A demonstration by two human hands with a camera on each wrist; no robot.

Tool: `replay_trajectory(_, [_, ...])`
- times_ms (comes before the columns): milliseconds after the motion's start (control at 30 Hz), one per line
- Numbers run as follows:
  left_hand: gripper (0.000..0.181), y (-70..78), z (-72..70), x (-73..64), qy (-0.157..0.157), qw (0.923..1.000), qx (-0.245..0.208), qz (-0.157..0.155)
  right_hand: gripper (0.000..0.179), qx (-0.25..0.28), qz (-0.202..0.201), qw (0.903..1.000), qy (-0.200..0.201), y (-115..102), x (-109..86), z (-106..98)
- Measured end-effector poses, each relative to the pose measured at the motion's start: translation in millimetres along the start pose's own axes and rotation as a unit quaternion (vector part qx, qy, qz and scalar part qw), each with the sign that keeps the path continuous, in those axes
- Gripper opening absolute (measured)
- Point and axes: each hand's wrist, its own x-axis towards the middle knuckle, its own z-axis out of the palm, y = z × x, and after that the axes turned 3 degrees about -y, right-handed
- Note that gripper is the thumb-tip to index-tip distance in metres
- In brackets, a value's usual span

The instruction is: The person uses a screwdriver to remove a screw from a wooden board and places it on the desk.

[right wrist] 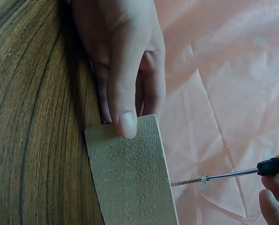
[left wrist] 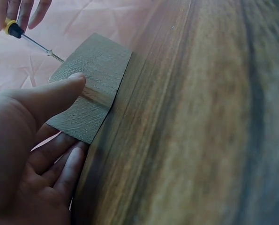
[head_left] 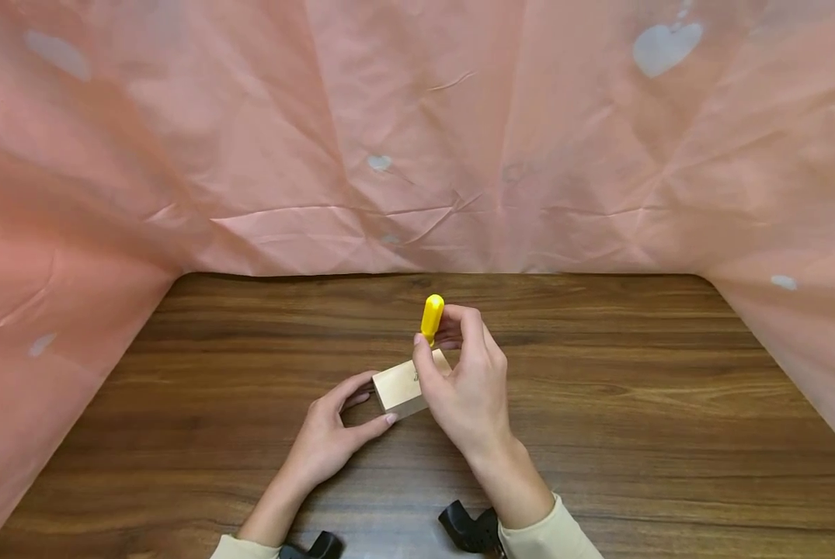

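Note:
A pale wooden block (head_left: 398, 386) rests on the table, with a few small dark marks on its top face. My left hand (head_left: 326, 439) grips its left end, thumb on the near side and fingers on the far side. From the block's top a screw (right wrist: 188, 182) sticks up, much of its thread showing. My right hand (head_left: 473, 388) pinches a screwdriver (head_left: 432, 317) by its yellow and black handle, held upright over the block. In the right wrist view the steel shaft (right wrist: 233, 174) meets the screw head, in line with it.
Brown wood-grain table (head_left: 634, 404) lies around the block. A pink curtain (head_left: 417, 140) with pale hearts hangs behind and at both sides. Black devices sit by each wrist, the right one (head_left: 469, 528) and the left one (head_left: 322, 546) at the frame's bottom.

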Motion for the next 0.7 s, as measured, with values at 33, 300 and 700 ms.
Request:
replay_trajectory(33, [0.059, -0.1, -0.1, -0.5, 0.0, 1.0, 0.001, -0.001, 0.029, 0.0, -0.001, 1.0, 0.0, 0.1, -0.4, 0.3])
replay_trajectory(300, [0.06, 0.6, 1.2, 0.3, 0.0, 0.9999, 0.012, -0.011, 0.027, -0.004, -0.008, 0.9999, 0.004, 2.2, 0.0, 1.1])
replay_trajectory(700, [0.059, -0.3, 2.1, -0.2, 0.002, 0.9998, 0.014, -0.011, 0.029, -0.011, 0.002, 0.9999, 0.003, 2.6, -1.6, 2.1])
